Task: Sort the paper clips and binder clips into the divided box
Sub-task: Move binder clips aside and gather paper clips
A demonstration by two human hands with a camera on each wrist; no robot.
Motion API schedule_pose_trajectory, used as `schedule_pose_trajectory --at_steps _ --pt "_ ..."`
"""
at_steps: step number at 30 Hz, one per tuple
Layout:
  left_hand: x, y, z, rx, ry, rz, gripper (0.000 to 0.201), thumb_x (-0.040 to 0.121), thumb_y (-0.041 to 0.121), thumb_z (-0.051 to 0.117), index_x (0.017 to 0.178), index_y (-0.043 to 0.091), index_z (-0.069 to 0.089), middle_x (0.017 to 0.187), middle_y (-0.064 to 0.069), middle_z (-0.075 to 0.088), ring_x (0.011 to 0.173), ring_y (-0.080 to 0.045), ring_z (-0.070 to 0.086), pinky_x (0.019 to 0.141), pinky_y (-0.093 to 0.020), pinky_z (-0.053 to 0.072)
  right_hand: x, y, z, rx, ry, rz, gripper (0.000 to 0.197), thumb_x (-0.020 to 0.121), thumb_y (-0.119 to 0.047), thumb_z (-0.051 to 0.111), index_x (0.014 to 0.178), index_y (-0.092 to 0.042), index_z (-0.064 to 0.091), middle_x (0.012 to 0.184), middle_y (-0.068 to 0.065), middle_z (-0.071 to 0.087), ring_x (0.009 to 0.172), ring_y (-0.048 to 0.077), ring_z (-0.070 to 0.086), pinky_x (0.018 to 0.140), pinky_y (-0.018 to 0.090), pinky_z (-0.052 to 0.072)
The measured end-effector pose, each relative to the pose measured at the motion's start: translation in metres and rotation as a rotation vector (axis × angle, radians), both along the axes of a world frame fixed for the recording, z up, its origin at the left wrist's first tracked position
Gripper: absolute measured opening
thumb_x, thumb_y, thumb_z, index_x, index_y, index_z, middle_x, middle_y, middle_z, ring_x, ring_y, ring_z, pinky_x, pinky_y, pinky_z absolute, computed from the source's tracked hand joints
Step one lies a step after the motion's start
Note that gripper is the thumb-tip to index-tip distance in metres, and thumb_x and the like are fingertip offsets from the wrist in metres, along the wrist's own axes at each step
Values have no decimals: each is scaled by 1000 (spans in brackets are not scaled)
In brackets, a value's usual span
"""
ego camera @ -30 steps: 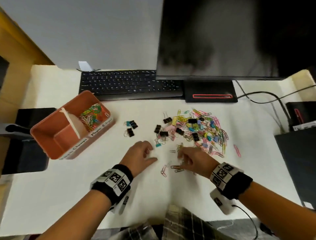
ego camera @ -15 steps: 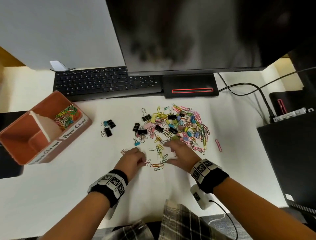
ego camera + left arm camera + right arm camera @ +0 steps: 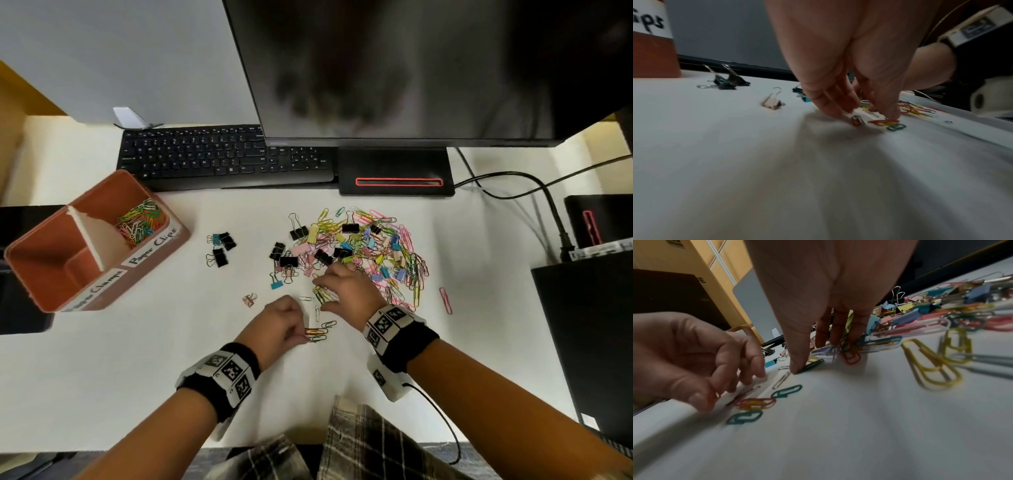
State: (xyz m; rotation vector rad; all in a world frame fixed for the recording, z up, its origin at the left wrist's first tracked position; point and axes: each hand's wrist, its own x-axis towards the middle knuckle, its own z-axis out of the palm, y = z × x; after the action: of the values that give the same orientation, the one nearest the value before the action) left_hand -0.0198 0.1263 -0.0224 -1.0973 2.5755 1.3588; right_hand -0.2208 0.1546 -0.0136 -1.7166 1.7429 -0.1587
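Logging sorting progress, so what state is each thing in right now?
Divided box: paper clips in one compartment, none visible in the other.
Mixed pile: unsorted on desk.
Left hand: pinching a red paper clip.
Right hand: fingers raking clips.
Monitor: dark.

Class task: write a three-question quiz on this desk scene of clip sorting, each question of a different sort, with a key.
1. True or false: the box compartment labelled Paper Clips already holds paper clips.
2. The left hand touches: A) a black binder clip, B) small paper clips, C) the keyboard.
3. Fill in: the right hand rests at the near edge of the mixed ____.

Key: 1 true; 2 B; 3 pile.
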Motion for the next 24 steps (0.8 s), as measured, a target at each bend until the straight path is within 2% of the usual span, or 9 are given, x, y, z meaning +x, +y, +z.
schedule_pose_trajectory --at_steps 3,6,8,10,13,15,19,21,24 --pt "-7 11 -4 -136 -36 -46 15 68 24 77 69 19 63 108 3 56 95 -13 50 85 -26 41 -2 2 -3 -50 -17 -27 26 81 -19 66 107 -17 67 107 3 64 104 26 52 87 43 45" --pt "-16 14 -6 -192 -34 -52 13 67 22 75 70 19 62 98 4 63 86 -20 57 74 -32 49 -4 3 -4 -74 -44 -47 15 82 -13 64 96 -14 71 99 4 69 98 26 58 85 42 48" --pt "-20 11 -4 -204 -6 -33 13 71 16 71 69 16 58 81 2 63 73 -21 57 66 -33 52 -4 2 -1 -64 -35 -42 15 83 -12 62 96 -12 71 99 6 70 96 25 60 85 39 49" --pt "-24 7 1 -193 -7 18 15 76 13 67 69 15 53 74 -1 63 68 -21 56 64 -33 51 -4 0 1 -46 -20 -49 17 84 -10 60 99 -11 68 99 8 70 96 25 61 85 38 49" --pt "-28 1 6 -113 -22 113 7 82 14 62 87 11 59 84 -2 65 77 -17 57 72 -26 46 -2 -2 4 -10 -12 -77 24 85 -9 58 108 -11 65 103 10 69 99 26 60 87 37 49" --pt "-27 -3 4 -100 -35 106 18 84 13 60 102 11 62 94 -4 66 87 -19 60 79 -25 46 0 -3 6 22 8 -70 26 86 -9 56 111 -10 64 106 11 68 101 27 59 89 38 49" --pt "-25 -6 -2 -142 -60 55 16 87 11 57 100 10 66 95 -11 62 91 -28 58 81 -23 41 3 -6 7 64 11 -88 21 87 -11 58 106 -9 68 108 12 63 101 27 59 89 37 48" --pt "-26 -5 -5 -168 -94 33 15 88 11 54 100 10 64 96 -11 57 91 -28 56 77 -21 37 5 -8 6 76 -1 -103 19 87 -10 58 103 -7 69 107 12 62 98 27 60 87 36 49" --pt "-25 -6 -8 -194 -108 24 17 88 8 51 101 9 62 100 -10 50 90 -27 51 76 -25 39 8 -12 7 90 5 -131 17 86 -9 58 99 -8 69 101 11 67 94 26 62 83 35 51"
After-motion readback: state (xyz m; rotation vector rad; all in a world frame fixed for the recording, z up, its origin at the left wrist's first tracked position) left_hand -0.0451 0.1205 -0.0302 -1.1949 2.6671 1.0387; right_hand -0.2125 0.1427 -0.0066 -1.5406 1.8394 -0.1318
